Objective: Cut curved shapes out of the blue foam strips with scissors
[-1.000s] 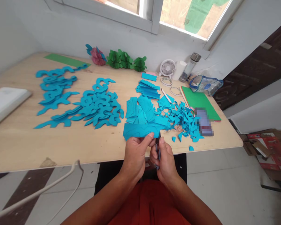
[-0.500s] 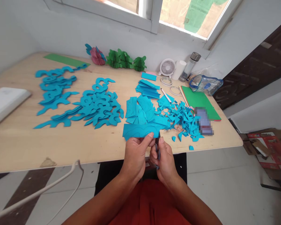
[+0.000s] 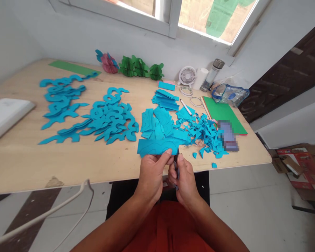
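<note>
My left hand [image 3: 153, 171] pinches a blue paper strip [image 3: 154, 146] with curved lines drawn on it, thumb on top. My right hand [image 3: 184, 176] is closed round dark scissors [image 3: 176, 161], mostly hidden by the fingers, with the blades at the strip's right end. Just beyond the strip lie blue paper pieces [image 3: 161, 122], some with drawn lines. Small blue scraps [image 3: 206, 131] are heaped to the right. Wavy blue cutouts [image 3: 107, 115] form a pile left of centre, and another group of cutouts [image 3: 61, 99] lies farther left.
Along the wall stand folded green paper shapes [image 3: 133, 65], a pink one [image 3: 109, 63], a small fan [image 3: 187, 76] and a bottle [image 3: 212, 75]. Green sheets [image 3: 224, 113] and a clear pouch [image 3: 232, 94] lie right. A white box [image 3: 9, 115] and a cable [image 3: 55, 206] are left.
</note>
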